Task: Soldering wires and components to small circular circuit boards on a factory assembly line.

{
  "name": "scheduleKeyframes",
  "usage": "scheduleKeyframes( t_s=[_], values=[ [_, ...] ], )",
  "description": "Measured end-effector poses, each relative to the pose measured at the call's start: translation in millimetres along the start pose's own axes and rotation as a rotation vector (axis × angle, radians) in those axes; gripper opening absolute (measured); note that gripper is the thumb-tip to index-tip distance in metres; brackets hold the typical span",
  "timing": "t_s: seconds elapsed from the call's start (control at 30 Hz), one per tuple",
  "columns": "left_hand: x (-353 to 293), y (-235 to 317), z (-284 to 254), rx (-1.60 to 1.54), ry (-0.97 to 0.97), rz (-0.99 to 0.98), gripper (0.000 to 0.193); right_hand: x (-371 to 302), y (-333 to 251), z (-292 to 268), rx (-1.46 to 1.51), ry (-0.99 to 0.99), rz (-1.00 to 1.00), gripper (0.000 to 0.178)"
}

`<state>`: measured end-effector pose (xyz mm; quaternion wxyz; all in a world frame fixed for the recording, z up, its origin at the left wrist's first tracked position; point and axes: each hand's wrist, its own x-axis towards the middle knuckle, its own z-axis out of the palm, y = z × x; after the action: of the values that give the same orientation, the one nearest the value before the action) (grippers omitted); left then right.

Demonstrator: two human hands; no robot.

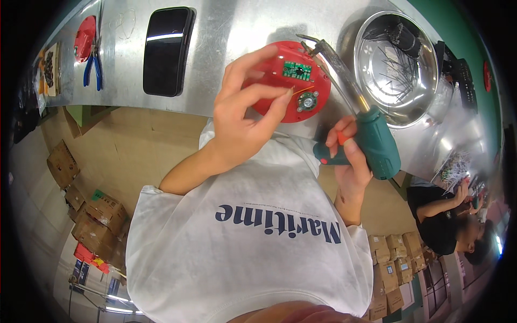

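Note:
My left hand (243, 107) is over a round red plastic plate (269, 109), with thumb and forefinger pinched on a thin yellow-orange wire (305, 90). On the plate sit a green circuit board (297, 70) and, lower right, a small round part with a silvery centre (307, 101). My right hand (349, 151) grips a soldering gun (379, 145) with a dark green body, a finger at its orange trigger. The gun's long metal shaft slants up left, and its forked tip end is above the plate's upper right edge. I cannot tell whether the tip touches anything.
A steel bowl (363, 70) of thin dark pieces stands right of the gun. A black phone (168, 51), blue-handled pliers (92, 71) and a smaller red part (84, 39) lie left. Another person (439, 215) works at the right beside a bundle of wires (455, 168). Cardboard boxes (99, 229) stand behind.

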<state>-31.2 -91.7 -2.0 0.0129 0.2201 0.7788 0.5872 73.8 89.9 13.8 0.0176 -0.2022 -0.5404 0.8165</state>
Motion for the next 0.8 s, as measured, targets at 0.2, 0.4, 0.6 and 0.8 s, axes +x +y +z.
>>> scheduleKeyframes(
  t_s=[0.2, 0.4, 0.6, 0.8],
  values=[
    [5.0, -7.1, 11.2, 0.041, 0.029, -0.117, 0.007, -16.9, -5.6, -3.4, -0.073, 0.051, 0.078, 0.021],
    [8.0, -5.1, 12.2, 0.093, 0.046, -0.124, 0.007, -28.0, -10.1, -19.1, -0.237, 0.028, 0.156, 0.022],
    [9.2, -5.0, 13.3, 0.1, 0.049, -0.129, 0.007, -30.9, -8.2, -19.1, -0.321, 0.103, 0.091, 0.024],
    [9.6, -3.9, 12.6, 0.083, 0.042, -0.14, 0.005, -30.7, -6.7, -24.6, -0.445, 0.077, 0.046, 0.027]
  ],
)
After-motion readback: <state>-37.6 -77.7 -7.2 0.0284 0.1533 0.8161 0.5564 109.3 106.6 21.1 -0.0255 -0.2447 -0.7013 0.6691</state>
